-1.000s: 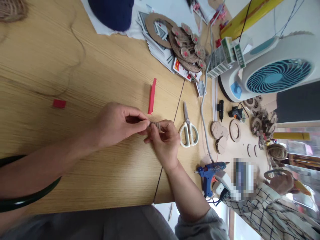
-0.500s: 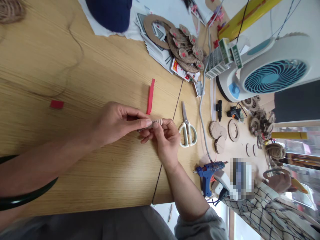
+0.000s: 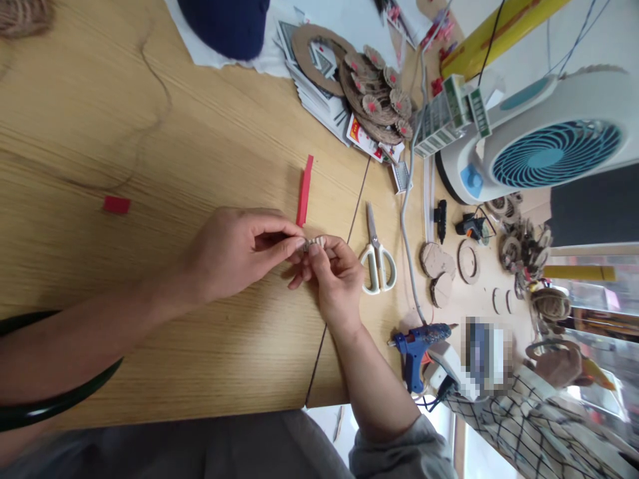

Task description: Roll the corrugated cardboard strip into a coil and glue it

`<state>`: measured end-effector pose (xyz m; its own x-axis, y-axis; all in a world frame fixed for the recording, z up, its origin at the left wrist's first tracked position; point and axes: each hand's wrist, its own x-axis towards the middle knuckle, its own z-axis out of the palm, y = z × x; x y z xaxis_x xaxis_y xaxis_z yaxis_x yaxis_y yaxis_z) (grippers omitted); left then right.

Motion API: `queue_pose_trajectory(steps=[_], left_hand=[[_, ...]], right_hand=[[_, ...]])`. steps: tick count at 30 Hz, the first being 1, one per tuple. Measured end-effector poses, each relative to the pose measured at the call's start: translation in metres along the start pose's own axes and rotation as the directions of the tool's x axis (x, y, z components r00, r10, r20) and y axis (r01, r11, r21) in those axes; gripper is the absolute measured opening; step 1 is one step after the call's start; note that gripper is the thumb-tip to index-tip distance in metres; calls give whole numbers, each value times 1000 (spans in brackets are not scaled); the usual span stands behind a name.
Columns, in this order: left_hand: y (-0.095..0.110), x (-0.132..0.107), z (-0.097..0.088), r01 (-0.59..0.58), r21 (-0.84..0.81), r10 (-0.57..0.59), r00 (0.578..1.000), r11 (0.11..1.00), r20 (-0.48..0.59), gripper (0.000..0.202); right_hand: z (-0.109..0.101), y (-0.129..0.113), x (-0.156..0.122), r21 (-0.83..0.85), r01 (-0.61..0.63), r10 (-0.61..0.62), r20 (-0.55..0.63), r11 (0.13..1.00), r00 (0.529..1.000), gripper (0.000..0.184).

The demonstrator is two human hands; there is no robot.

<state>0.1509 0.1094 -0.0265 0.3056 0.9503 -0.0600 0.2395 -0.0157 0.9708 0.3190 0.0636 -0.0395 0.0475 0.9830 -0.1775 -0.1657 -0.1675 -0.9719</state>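
My left hand [image 3: 234, 253] and my right hand [image 3: 337, 276] meet over the wooden table [image 3: 150, 153], fingertips pinched together on a small ridged strip of corrugated cardboard [image 3: 314, 241]. Most of the strip is hidden by my fingers. A red paper strip [image 3: 304, 191] lies just beyond my hands. White-handled scissors [image 3: 377, 256] rest right of my right hand.
A blue glue gun [image 3: 417, 342] lies near the table's front edge by a co-worker's checked sleeve [image 3: 539, 419]. Cardboard discs [image 3: 439, 266], a cardboard ring with rosettes [image 3: 369, 86], a white-and-teal fan [image 3: 544, 140] and a small red scrap [image 3: 116, 204] lie around.
Both hands stay pinched on the cardboard strip. Their fingers have shifted slightly along it, and my right hand has edged a little to the right.
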Motion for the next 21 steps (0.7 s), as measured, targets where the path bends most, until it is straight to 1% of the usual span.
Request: queue_pose_trajectory(steps=[2,3,8,12,17,21], left_hand=[[-1,0,1,-43,42,45,998,998,-34,19],[-1,0,2,-46,43,48,998,998,-39,19],[-4,0,1,54,-37,-54,998,998,14,24],[-2,-1,0,94,-62,-91,995,994,51,21],[1,0,-1,71,-80,-67,996,994,60,21],[0,0,-2,49,-80,-43,997,996,71,20]], right_hand=[[1,0,-1,-21,-10,10,2,1000,1000,41],[1,0,-1,-28,-12,12,2,1000,1000,42],[2,2,-2,-53,-8,7,-25,999,1000,42],[2,2,-1,-46,-10,10,-10,999,1000,42],[2,3,-1,-21,-10,10,-11,1000,1000,43],[1,5,-1,-32,-26,25,-12,999,1000,40]])
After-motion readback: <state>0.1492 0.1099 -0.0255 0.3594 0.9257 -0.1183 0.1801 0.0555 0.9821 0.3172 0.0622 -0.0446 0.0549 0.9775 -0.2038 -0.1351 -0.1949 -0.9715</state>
